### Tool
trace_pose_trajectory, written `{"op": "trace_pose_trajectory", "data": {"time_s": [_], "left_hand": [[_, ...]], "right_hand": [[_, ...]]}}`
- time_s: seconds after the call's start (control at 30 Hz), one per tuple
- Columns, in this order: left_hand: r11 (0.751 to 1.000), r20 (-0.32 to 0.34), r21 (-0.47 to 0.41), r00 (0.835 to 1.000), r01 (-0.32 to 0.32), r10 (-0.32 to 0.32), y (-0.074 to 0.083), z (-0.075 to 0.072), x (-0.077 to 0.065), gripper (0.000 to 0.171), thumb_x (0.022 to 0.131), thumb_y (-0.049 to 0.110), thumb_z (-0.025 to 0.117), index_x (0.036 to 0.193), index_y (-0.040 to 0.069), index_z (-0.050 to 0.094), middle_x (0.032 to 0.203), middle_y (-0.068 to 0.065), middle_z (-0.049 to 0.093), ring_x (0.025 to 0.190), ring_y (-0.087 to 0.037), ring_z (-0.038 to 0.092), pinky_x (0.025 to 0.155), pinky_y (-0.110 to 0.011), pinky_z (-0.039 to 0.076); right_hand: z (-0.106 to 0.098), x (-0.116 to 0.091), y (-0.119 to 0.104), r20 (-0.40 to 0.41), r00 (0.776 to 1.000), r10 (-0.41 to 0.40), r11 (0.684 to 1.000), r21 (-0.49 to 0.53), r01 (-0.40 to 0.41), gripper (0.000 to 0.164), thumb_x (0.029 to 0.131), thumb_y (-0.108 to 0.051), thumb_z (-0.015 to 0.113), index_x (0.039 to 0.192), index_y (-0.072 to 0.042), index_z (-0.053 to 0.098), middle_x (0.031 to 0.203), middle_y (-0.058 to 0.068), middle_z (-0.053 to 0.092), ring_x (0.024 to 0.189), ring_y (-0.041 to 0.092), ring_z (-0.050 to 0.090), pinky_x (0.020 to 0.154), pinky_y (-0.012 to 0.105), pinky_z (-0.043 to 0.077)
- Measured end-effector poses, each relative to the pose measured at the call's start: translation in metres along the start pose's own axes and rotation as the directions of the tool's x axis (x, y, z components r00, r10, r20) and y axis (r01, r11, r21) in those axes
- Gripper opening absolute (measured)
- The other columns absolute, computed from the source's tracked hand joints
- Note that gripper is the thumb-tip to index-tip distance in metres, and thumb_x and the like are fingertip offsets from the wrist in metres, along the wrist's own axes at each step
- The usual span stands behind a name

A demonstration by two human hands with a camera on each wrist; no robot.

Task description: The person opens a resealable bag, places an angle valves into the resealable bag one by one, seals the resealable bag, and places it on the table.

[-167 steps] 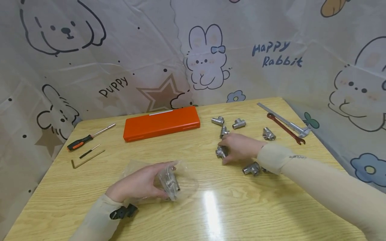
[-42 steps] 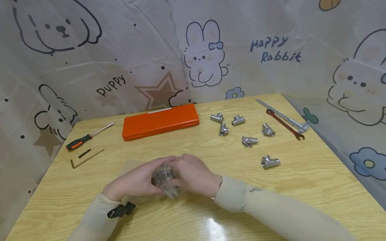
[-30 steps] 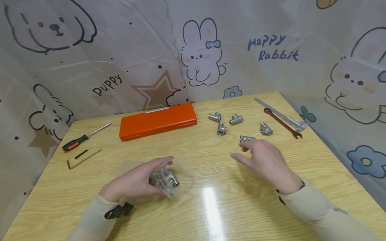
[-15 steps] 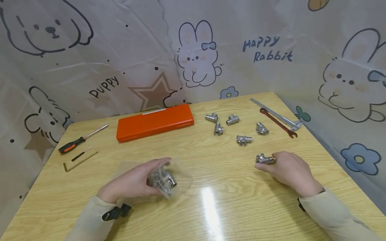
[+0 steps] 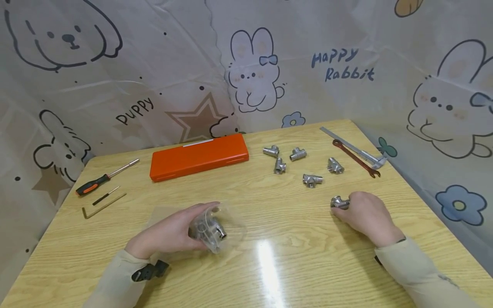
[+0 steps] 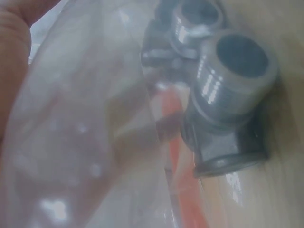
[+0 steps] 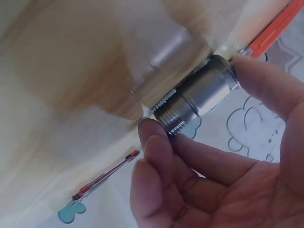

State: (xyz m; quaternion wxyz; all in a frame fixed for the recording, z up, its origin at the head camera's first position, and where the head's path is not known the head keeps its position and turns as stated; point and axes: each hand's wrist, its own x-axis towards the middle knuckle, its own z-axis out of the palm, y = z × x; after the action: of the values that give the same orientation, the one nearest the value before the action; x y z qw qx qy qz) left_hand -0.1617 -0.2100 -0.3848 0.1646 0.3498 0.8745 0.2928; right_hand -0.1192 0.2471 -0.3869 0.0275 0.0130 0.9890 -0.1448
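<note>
In the head view my left hand (image 5: 173, 231) grips a clear plastic bag (image 5: 233, 216) near the table's front, thumb and fingers spread round its mouth. Metal pipe tees (image 6: 228, 104) show through or inside the bag in the left wrist view. At the right side of the table, my right hand (image 5: 367, 216) pinches another pipe tee (image 5: 340, 202) between thumb and fingers. The right wrist view shows that tee's threaded end (image 7: 173, 116) at the fingertips, low over the wood. Just beyond, a loose tee (image 5: 312, 180) lies on the table.
Several more tees (image 5: 298, 154) lie toward the back right, beside a red-brown wrench (image 5: 356, 158) and a caliper (image 5: 350, 145). An orange case (image 5: 199, 157) lies at the back. On the left are a screwdriver (image 5: 92, 185), a small screwdriver (image 5: 105, 196) and a hex key (image 5: 104, 206).
My right hand was at a mid-table tee, then at the bag's mouth; since then it has moved right and taken hold of another tee. The mid-table tee is gone. My left hand stays on the bag.
</note>
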Motion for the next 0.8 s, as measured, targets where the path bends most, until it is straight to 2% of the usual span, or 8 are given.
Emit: {"op": "trace_pose_trajectory", "data": {"time_s": [0.13, 0.23, 0.37, 0.47, 0.57, 0.67, 0.8], "left_hand": [[1.000, 0.003, 0.011, 1.000, -0.002, 0.002, 0.000, 0.000, 0.000, 0.097, 0.075, 0.024, 0.089, 0.155, 0.020, 0.034, 0.147, 0.002, 0.047, 0.132, -0.023, 0.045, 0.107, -0.049, 0.040], [1.000, 0.005, 0.009, 1.000, 0.000, 0.000, 0.000, 0.000, 0.000, 0.098, 0.075, 0.025, 0.089, 0.155, 0.019, 0.034, 0.147, 0.002, 0.046, 0.132, -0.024, 0.045, 0.106, -0.049, 0.040], [1.000, 0.003, 0.001, 1.000, 0.004, -0.004, 0.000, 0.000, -0.001, 0.098, 0.074, 0.024, 0.089, 0.155, 0.020, 0.034, 0.148, 0.001, 0.046, 0.132, -0.024, 0.045, 0.106, -0.049, 0.040], [1.000, 0.002, 0.000, 1.000, 0.005, -0.005, 0.000, 0.000, -0.001, 0.098, 0.074, 0.023, 0.089, 0.155, 0.020, 0.034, 0.148, 0.001, 0.046, 0.132, -0.024, 0.045, 0.106, -0.049, 0.040], [1.000, 0.002, 0.000, 1.000, 0.006, -0.006, 0.001, 0.000, -0.001, 0.097, 0.074, 0.023, 0.089, 0.155, 0.020, 0.034, 0.148, 0.002, 0.045, 0.132, -0.024, 0.045, 0.107, -0.049, 0.039], [1.000, 0.003, 0.002, 1.000, 0.005, -0.005, 0.001, -0.001, 0.000, 0.097, 0.074, 0.023, 0.089, 0.155, 0.021, 0.034, 0.148, 0.002, 0.045, 0.132, -0.024, 0.045, 0.107, -0.049, 0.039], [1.000, 0.002, 0.005, 1.000, -0.004, 0.004, 0.001, -0.001, 0.000, 0.098, 0.074, 0.025, 0.089, 0.155, 0.020, 0.034, 0.149, 0.002, 0.045, 0.133, -0.024, 0.044, 0.107, -0.050, 0.038]], "right_hand": [[-0.002, 0.003, 0.008, 0.025, 1.000, -0.007, 0.999, 0.034, 0.006, 0.052, 0.083, -0.032, 0.077, 0.098, 0.016, 0.064, 0.089, 0.027, 0.066, 0.073, 0.036, 0.060, 0.067, 0.051, 0.051], [-0.002, 0.005, 0.009, 0.024, 0.999, -0.034, 0.996, 0.084, 0.031, 0.060, 0.080, -0.031, 0.081, 0.112, 0.016, 0.063, 0.106, 0.032, 0.065, 0.093, 0.046, 0.062, 0.079, 0.058, 0.050], [-0.003, 0.005, -0.003, 0.017, 0.997, -0.080, 0.980, 0.186, 0.076, 0.064, 0.080, -0.032, 0.082, 0.123, 0.010, 0.062, 0.111, 0.026, 0.065, 0.096, 0.039, 0.061, 0.078, 0.052, 0.050], [-0.004, 0.004, -0.021, 0.012, 0.992, -0.125, 0.958, 0.260, 0.117, 0.064, 0.081, -0.033, 0.082, 0.128, 0.005, 0.061, 0.110, 0.017, 0.065, 0.092, 0.028, 0.060, 0.072, 0.042, 0.051], [-0.001, 0.002, -0.046, 0.001, 0.981, -0.193, 0.932, 0.313, 0.183, 0.063, 0.080, -0.030, 0.084, 0.129, 0.001, 0.062, 0.109, 0.010, 0.065, 0.092, 0.023, 0.060, 0.071, 0.037, 0.051], [0.006, 0.002, -0.077, -0.001, 0.959, -0.283, 0.894, 0.361, 0.264, 0.061, 0.077, -0.028, 0.086, 0.128, -0.002, 0.064, 0.108, 0.004, 0.066, 0.089, 0.020, 0.060, 0.070, 0.032, 0.051], [0.014, 0.005, -0.123, 0.017, 0.914, -0.406, 0.833, 0.418, 0.362, 0.061, 0.075, -0.026, 0.087, 0.127, -0.005, 0.065, 0.105, -0.001, 0.066, 0.087, 0.018, 0.060, 0.068, 0.027, 0.051]]}}
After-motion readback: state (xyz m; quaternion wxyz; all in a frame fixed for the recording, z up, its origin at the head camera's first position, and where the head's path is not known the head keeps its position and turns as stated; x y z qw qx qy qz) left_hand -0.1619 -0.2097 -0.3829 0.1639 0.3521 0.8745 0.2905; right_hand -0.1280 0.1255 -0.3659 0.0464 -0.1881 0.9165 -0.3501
